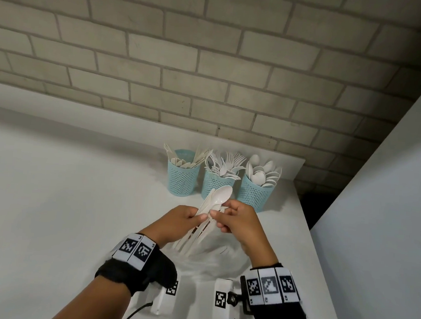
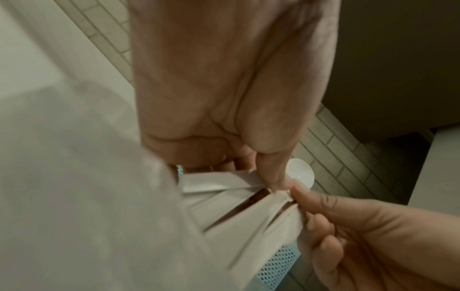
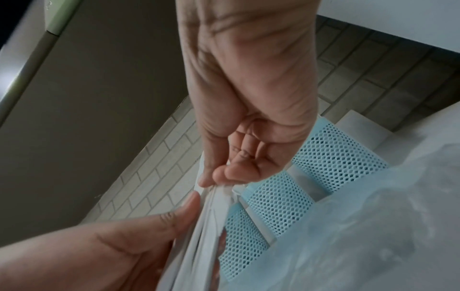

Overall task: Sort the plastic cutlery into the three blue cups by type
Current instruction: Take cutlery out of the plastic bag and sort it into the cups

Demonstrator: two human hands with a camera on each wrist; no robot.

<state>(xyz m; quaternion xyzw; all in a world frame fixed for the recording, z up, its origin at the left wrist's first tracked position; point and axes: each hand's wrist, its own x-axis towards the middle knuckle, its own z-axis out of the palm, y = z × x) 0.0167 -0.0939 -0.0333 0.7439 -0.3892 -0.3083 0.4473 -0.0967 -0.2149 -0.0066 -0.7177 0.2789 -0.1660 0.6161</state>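
Both hands held a bunch of white plastic cutlery above the table, in front of the three blue cups.

The left hand (image 1: 178, 221) gripped the bunch of cutlery (image 1: 198, 231), its long axis slanting from handles low and near the person up to bowls pointing toward the middle cup (image 1: 215, 185). The right hand (image 1: 235, 220) pinched the neck of the top spoon (image 1: 220, 196) between thumb and forefinger. The left cup (image 1: 182, 179) held handle-up pieces, their type hard to tell; the right cup (image 1: 254, 193) held spoons. Fingers hid the middle of the bunch. A blurred clear plastic bag (image 1: 211, 260) lay underneath on the table (image 1: 50, 197).
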